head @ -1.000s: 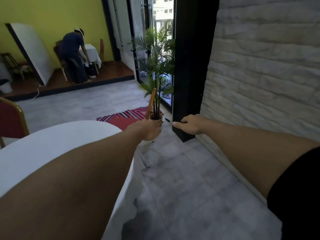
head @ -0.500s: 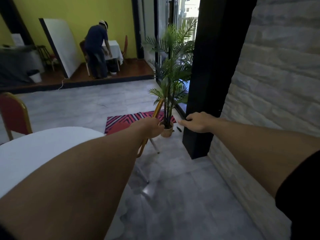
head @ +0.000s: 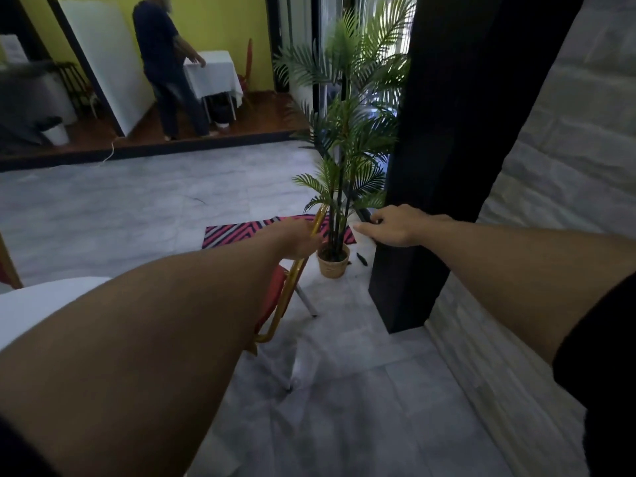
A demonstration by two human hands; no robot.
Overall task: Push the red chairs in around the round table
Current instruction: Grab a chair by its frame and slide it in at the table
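Observation:
A red chair with a gold frame (head: 287,287) stands just past the round white table (head: 44,301), seen edge-on and mostly hidden behind my left forearm. My left hand (head: 299,239) is closed around the top of the chair's gold back rail. My right hand (head: 392,227) is stretched out to the right of it, fingers loosely spread, holding nothing, in front of the black pillar. A second red chair (head: 5,266) shows only its edge at the far left beside the table.
A potted palm (head: 344,160) in a woven pot stands right behind the chair. A black pillar (head: 444,160) and a stone wall (head: 550,208) close the right side. A striped red rug (head: 261,230) lies on the grey tile floor. A person (head: 165,63) stands at a small white table far back.
The view has moved forward and right; the table has slid left and down in view. More of the chair's frame and legs shows. My left hand stays on its back rail.

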